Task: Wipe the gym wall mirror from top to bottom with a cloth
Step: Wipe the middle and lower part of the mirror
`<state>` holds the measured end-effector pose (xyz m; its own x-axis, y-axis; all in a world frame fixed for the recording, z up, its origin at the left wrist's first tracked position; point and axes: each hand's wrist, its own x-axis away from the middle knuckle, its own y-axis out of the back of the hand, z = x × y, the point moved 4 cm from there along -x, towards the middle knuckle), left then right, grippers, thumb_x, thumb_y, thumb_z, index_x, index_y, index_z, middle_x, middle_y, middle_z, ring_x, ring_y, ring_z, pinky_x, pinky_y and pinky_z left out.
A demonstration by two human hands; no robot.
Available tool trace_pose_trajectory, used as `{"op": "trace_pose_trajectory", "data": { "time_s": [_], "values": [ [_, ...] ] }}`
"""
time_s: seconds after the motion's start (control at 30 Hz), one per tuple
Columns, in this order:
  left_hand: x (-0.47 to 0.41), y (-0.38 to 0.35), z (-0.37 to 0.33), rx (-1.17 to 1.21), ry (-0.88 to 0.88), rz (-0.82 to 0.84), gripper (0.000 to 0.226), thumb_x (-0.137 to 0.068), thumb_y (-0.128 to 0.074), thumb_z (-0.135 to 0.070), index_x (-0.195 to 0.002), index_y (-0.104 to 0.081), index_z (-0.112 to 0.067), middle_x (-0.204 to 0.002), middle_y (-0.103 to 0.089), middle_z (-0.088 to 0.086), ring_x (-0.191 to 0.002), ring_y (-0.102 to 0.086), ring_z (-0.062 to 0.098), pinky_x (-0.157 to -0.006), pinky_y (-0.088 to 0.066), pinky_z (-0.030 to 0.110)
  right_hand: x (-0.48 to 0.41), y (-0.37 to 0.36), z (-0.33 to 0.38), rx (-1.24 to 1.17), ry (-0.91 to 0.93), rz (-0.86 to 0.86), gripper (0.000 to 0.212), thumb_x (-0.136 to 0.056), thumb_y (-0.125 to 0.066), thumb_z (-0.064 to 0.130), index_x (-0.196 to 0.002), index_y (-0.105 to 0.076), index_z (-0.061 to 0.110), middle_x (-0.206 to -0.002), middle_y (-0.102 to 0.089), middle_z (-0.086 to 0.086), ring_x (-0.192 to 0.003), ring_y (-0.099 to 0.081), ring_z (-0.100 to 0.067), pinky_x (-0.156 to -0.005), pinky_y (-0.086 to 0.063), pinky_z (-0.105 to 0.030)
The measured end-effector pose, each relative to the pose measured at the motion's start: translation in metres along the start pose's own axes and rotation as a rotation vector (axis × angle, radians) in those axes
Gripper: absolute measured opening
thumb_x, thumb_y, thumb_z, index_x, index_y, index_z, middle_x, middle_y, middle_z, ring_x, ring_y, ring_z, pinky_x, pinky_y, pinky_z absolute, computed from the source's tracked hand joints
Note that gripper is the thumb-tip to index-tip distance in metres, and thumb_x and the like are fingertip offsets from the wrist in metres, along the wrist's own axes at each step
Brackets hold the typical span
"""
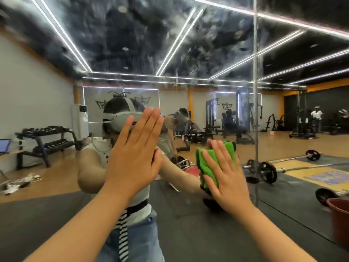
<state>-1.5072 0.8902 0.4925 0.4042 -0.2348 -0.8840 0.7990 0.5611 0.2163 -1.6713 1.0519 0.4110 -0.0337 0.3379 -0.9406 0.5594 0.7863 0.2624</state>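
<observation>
The wall mirror (188, 53) fills the view, its upper part streaked with smears and spots. My left hand (133, 154) lies flat against the glass with straight fingers pointing up, holding nothing. To its right, my right hand (224, 176) presses a folded green cloth (204, 163) flat against the mirror at about chest height, fingers spread and straight over it. A vertical seam (255, 91) between mirror panels runs just right of the cloth.
A red-brown bucket (340, 222) stands at the lower right edge. The mirror reflects a person wearing a head camera, a dumbbell rack (45, 142), barbells (283, 163) on dark mats, weight machines and other people far back.
</observation>
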Motion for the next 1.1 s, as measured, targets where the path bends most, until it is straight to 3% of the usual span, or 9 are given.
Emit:
{"op": "trace_pose_trajectory", "data": {
  "time_s": [0.07,0.2,0.27,0.4,0.53,0.6,0.8,1.0,1.1],
  "values": [
    [0.000,-0.001,-0.001,-0.011,0.003,-0.002,0.072,-0.093,-0.035,-0.030,-0.158,-0.018,-0.004,-0.167,-0.012,0.012,-0.154,-0.011,0.026,-0.123,-0.014,0.049,0.007,0.007,-0.034,0.006,-0.044,-0.008,0.059,-0.102,-0.029,0.045,-0.157,-0.010,0.037,-0.166,-0.004,0.005,-0.153,-0.004,-0.017,-0.120,-0.015,-0.049],
    [0.001,-0.002,0.000,-0.016,0.006,-0.015,0.071,-0.095,-0.033,-0.031,-0.159,-0.017,-0.004,-0.167,-0.013,0.012,-0.155,-0.012,0.026,-0.124,-0.015,0.049,-0.001,0.011,-0.060,-0.113,-0.752,-0.217,0.061,-0.099,-0.024,0.041,-0.155,-0.005,0.029,-0.165,-0.003,0.001,-0.151,0.001,-0.012,-0.122,-0.012,-0.052],
    [0.001,-0.002,0.000,-0.008,0.009,-0.014,0.071,-0.094,-0.035,-0.031,-0.158,-0.019,-0.004,-0.167,-0.014,0.012,-0.154,-0.013,0.026,-0.123,-0.016,0.050,-0.006,0.002,-0.032,-0.125,-0.877,-0.246,0.061,-0.100,-0.021,0.041,-0.156,-0.003,0.026,-0.166,-0.004,-0.004,-0.152,0.001,-0.016,-0.123,-0.006,-0.051],
    [0.002,-0.001,-0.001,-0.006,-0.002,-0.018,0.071,-0.094,-0.037,-0.030,-0.158,-0.021,-0.003,-0.166,-0.016,0.012,-0.154,-0.015,0.027,-0.123,-0.016,0.051,0.017,-0.016,0.042,-0.104,-0.464,-0.159,0.064,-0.100,-0.031,0.037,-0.158,-0.006,0.028,-0.165,-0.007,-0.005,-0.153,-0.002,-0.021,-0.122,-0.007,-0.045],
    [0.002,0.001,-0.001,-0.013,-0.006,-0.030,0.068,-0.096,-0.033,-0.031,-0.157,-0.023,-0.003,-0.166,-0.018,0.013,-0.153,-0.016,0.027,-0.124,-0.012,0.049,0.047,-0.015,0.008,0.030,0.155,0.016,0.058,-0.103,-0.030,0.041,-0.158,-0.012,0.033,-0.166,-0.008,0.000,-0.152,-0.012,-0.022,-0.121,-0.013,-0.048],
    [0.001,0.001,-0.003,-0.014,-0.007,-0.021,0.069,-0.096,-0.032,-0.032,-0.157,-0.022,-0.003,-0.166,-0.017,0.013,-0.154,-0.015,0.027,-0.125,-0.010,0.048,0.049,-0.006,-0.032,0.040,0.100,0.045,0.063,-0.100,-0.035,0.039,-0.158,-0.012,0.035,-0.166,-0.008,0.001,-0.152,-0.012,-0.022,-0.122,-0.010,-0.049],
    [0.001,0.000,-0.001,-0.025,0.009,0.010,0.070,-0.096,-0.030,-0.033,-0.158,-0.019,-0.003,-0.167,-0.014,0.013,-0.155,-0.011,0.026,-0.126,-0.007,0.046,0.041,-0.012,-0.013,-0.064,-0.738,-0.169,0.061,-0.101,-0.025,0.034,-0.157,-0.002,0.024,-0.165,-0.001,-0.004,-0.153,0.000,-0.021,-0.124,0.000,-0.042],
    [0.024,-0.002,-0.018,-0.029,0.076,-0.001,0.068,-0.099,-0.030,-0.030,-0.158,-0.014,-0.002,-0.167,-0.010,0.014,-0.154,-0.010,0.029,-0.125,-0.007,0.047,0.046,-0.023,0.041,-0.071,-0.419,-0.139,0.059,-0.103,-0.025,0.038,-0.158,-0.009,0.023,-0.164,-0.011,-0.010,-0.153,-0.008,-0.026,-0.121,-0.014,-0.051],
    [0.073,-0.011,-0.022,-0.062,-0.075,0.061,0.073,-0.096,-0.037,-0.034,-0.158,-0.015,-0.001,-0.167,-0.010,0.017,-0.153,-0.013,0.031,-0.125,-0.008,0.046,0.048,-0.022,0.015,-0.050,-0.213,-0.085,0.057,-0.104,-0.021,0.042,-0.158,-0.010,0.028,-0.166,-0.009,-0.004,-0.152,-0.011,-0.025,-0.121,-0.014,-0.051]
  ]
}}
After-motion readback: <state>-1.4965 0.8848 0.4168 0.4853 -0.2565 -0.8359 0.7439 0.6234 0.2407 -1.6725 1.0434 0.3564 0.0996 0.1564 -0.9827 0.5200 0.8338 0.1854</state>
